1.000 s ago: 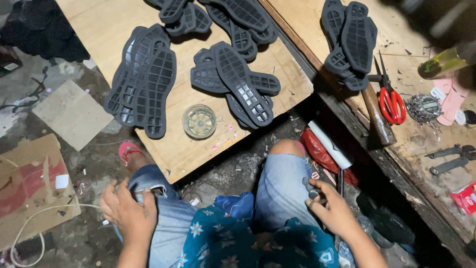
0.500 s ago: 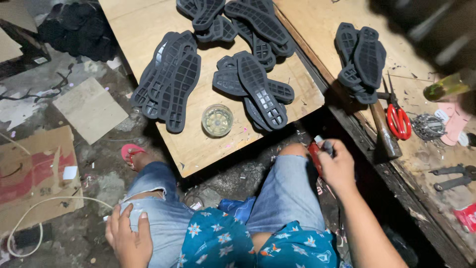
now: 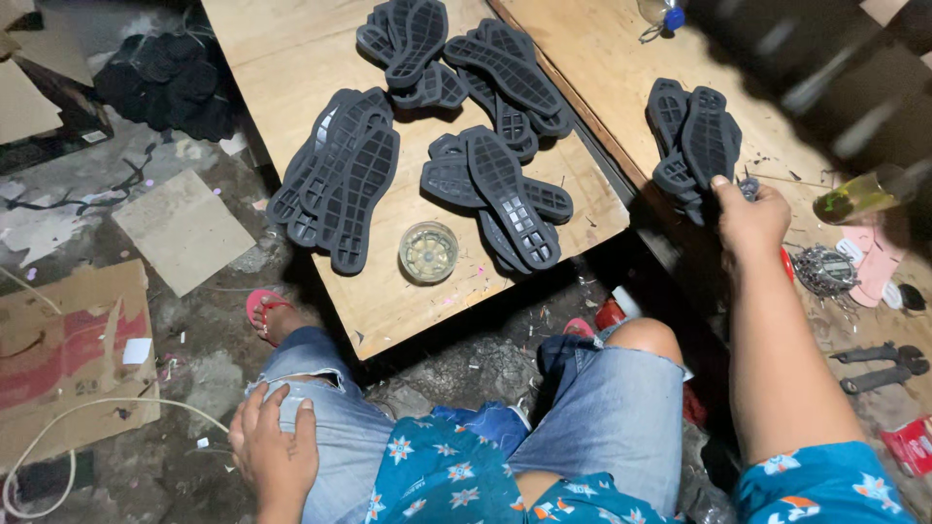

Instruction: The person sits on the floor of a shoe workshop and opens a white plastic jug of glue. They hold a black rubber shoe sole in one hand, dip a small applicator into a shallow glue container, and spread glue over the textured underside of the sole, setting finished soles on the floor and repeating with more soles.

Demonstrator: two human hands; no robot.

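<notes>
The pale plywood desk (image 3: pixel 291 58) carries fanned heaps of dark rubber shoe soles (image 3: pixel 342 180) with ribbed treads, and a round, shallow glass dish (image 3: pixel 428 251) sits near its front edge. To the right of the desk, on a second wooden board, lies a smaller stack of soles (image 3: pixel 691 136). The right hand (image 3: pixel 749 215) reaches out on a straight arm and touches that stack's near end, fingers curled around something small and unclear; the left hand (image 3: pixel 275 448) rests flat and empty on the denim-covered left knee, below the desk.
</notes>
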